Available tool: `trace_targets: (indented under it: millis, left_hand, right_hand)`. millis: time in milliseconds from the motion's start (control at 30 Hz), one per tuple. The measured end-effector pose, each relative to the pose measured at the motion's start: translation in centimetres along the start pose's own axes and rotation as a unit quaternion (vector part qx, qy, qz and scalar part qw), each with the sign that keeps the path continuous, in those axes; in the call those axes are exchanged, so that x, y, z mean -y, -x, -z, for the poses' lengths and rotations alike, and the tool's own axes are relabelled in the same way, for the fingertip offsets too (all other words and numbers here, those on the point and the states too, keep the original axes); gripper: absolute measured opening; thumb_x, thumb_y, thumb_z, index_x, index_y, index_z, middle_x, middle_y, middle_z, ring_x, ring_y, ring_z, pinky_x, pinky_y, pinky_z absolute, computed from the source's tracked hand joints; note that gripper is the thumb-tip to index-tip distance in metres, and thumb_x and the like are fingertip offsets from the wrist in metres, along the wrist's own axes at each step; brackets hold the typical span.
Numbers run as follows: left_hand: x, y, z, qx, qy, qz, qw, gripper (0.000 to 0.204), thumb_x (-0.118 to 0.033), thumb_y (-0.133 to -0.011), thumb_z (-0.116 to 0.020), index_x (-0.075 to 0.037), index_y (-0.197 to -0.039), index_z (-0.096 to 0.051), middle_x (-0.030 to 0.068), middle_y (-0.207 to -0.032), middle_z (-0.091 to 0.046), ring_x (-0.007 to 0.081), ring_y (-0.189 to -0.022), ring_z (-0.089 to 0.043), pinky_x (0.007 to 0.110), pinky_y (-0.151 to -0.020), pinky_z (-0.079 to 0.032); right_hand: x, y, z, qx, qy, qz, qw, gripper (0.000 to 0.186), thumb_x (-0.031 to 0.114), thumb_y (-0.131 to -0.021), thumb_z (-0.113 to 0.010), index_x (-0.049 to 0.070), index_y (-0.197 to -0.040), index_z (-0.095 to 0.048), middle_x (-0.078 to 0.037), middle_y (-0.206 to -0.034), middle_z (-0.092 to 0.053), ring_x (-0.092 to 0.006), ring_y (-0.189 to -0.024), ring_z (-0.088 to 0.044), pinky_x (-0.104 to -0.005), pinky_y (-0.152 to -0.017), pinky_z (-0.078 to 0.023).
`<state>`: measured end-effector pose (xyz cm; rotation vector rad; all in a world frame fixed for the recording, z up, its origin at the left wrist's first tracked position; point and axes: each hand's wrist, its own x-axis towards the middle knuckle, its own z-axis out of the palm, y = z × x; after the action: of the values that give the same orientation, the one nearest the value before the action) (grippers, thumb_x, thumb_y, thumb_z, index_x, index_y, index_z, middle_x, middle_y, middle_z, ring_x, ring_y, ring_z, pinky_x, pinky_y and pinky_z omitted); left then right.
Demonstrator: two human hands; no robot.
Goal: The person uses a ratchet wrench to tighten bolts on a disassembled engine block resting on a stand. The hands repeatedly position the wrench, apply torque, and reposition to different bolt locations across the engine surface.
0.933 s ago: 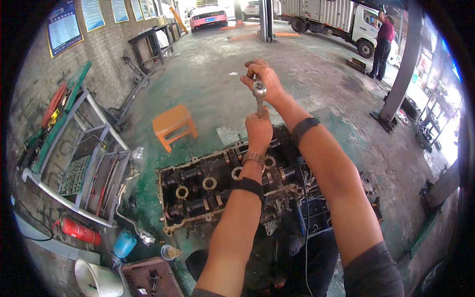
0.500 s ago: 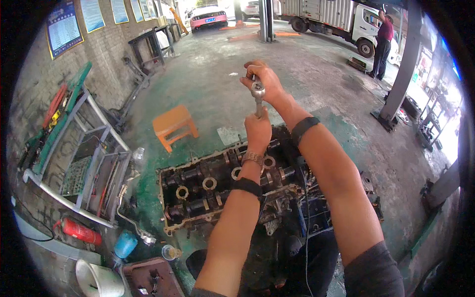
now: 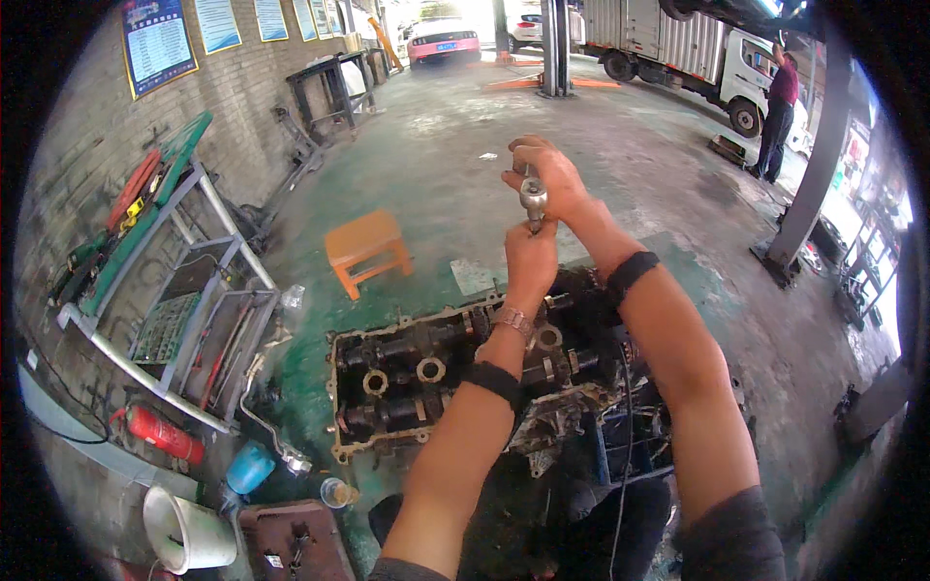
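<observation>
Out in front of me, above the far side of an engine, I hold a shiny metal ratchet wrench. My left hand is closed round its handle, which points toward me. My right hand curls round the ratchet's head from the far right, fingers bent. Whatever sits on the head's far side is hidden by those fingers. Below my forearms the engine's top lies uncovered, with dark oily camshafts and several round ring-shaped openings. My arms cover its middle and part of its right side.
An orange stool stands beyond the engine. On the left are a metal tool cart, a red fire extinguisher, a blue container and a white bucket. A cable hangs by my right arm. Far right, a person stands beside a truck.
The whole scene has shifted rightward in view as my head turned slightly left. Both hands stay on the ratchet wrench, whose handle now shows shorter between them.
</observation>
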<state>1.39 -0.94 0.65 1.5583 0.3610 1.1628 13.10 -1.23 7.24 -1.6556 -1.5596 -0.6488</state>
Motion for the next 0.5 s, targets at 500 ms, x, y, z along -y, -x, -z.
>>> trace_targets:
  millis: [500]
  left_hand:
    - [-0.9, 0.3, -0.4, 0.003, -0.049, 0.009, 0.999, 0.056, -0.033, -0.098, -0.052, 0.01, -0.063, -0.05, 0.0265, -0.054, -0.044, 0.0395, -0.051, -0.036, 0.05, -0.054, -0.032]
  right_hand:
    - [-3.3, -2.6, 0.1, 0.077, 0.015, 0.03, 0.996, 0.033, 0.032, -0.081, -0.072, 0.002, -0.074, -0.06, -0.016, -0.076, -0.061, -0.0348, -0.075, -0.061, -0.0429, -0.066, -0.048]
